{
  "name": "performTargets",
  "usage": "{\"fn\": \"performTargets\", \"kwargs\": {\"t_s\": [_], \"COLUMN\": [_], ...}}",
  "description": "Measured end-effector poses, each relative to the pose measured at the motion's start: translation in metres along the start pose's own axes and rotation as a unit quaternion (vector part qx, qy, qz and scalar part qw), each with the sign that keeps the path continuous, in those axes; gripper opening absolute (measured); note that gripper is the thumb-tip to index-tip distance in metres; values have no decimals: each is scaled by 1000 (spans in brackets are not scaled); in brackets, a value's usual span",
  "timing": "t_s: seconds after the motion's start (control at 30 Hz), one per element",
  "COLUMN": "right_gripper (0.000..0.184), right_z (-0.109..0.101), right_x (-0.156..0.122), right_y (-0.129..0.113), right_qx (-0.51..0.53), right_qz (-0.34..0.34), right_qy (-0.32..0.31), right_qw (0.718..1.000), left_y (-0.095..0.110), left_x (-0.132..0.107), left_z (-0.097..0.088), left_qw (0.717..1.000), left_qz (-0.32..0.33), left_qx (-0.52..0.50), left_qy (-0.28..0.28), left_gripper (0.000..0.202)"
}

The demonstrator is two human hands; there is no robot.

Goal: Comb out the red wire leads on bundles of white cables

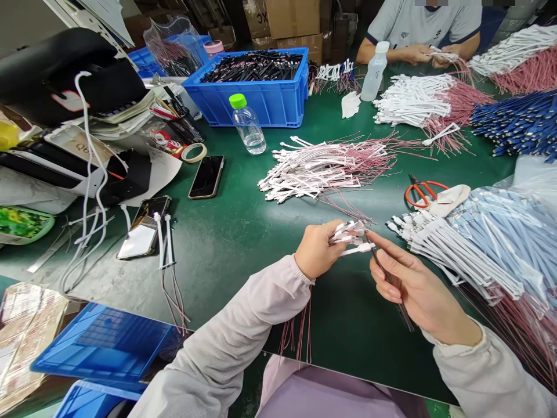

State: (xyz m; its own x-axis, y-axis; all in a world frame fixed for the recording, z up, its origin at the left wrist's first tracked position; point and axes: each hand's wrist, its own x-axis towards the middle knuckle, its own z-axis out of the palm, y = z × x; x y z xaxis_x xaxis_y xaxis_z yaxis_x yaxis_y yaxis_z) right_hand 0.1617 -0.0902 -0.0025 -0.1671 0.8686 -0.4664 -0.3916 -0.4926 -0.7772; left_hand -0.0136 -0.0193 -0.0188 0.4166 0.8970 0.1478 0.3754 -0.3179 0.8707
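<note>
A green-topped workbench (217,273) fills a crowded workshop, with cardboard boxes (291,23) stacked beyond it; one box shows the letters "XC", and no other writing reads clearly.

The person's left hand (319,249) pinches a small bunch of white cable connectors (350,235), too overlapped to count exactly, with thin pink wires (300,331) hanging below. The bunch is held just above the bench, nearer the person than the large white-and-pink cable pile (322,168), the landmark here. The right hand (418,284) grips one pair of slim dark tweezers (391,284), whose tip touches the bunch. Both pale sleeves (221,342) end at the wrists.

To the right of the pile lie one pair of orange-handled scissors (424,193) and a plastic bag of pale blue cables (491,244). Behind the pile stand one blue crate (243,98) of black cables and two plastic bottles: a green-capped bottle (248,125) and a white-capped bottle (373,75). To its left lie two phones (206,177) (143,226) and one tape roll (194,152). Past the pile, a co-worker's two hands (420,55) hold a white cable.
</note>
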Motion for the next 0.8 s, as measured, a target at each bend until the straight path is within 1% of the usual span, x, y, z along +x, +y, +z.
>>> {"fn": "performTargets", "kwargs": {"t_s": [0.17,0.27,0.33,0.4,0.47,0.53,0.6,0.63,0.73,0.77,0.8], "right_gripper": [41,37,31,24,20,21,21,22,27,27,27], "right_z": [1,1,0,-1,-2,-1,0,0,-3,-4,-6], "right_x": [0,0,0,0,0,0,0,0,0,0,0], "right_y": [-1,1,3,6,9,10,8,6,-2,-4,-5], "right_qx": [-25,-89,-153,-212,-250,-273,-274,-262,-178,-149,-128], "right_qz": [-14,-69,-118,-157,-180,-193,-188,-172,-97,-85,-85], "right_qy": [-11,-5,10,32,52,64,61,44,-50,-72,-80], "right_qw": [1000,994,981,964,950,940,941,949,978,983,985], "left_y": [2,4,4,4,3,4,5,6,8,8,8], "left_x": [1,2,1,1,0,0,-1,-1,0,0,1], "left_z": [-1,-1,-1,0,1,1,1,1,-1,-1,-1], "left_qw": [998,993,987,982,979,978,978,979,979,978,976], "left_qz": [-29,-63,-86,-99,-104,-104,-100,-98,-94,-98,-105], "left_qx": [-57,-104,-133,-156,-171,-177,-176,-175,-178,-181,-187], "left_qy": [4,4,-7,-25,-38,-43,-44,-45,-44,-42,-39], "left_gripper": [14,28,36,40,42,41,40,40,41,41,40]}}
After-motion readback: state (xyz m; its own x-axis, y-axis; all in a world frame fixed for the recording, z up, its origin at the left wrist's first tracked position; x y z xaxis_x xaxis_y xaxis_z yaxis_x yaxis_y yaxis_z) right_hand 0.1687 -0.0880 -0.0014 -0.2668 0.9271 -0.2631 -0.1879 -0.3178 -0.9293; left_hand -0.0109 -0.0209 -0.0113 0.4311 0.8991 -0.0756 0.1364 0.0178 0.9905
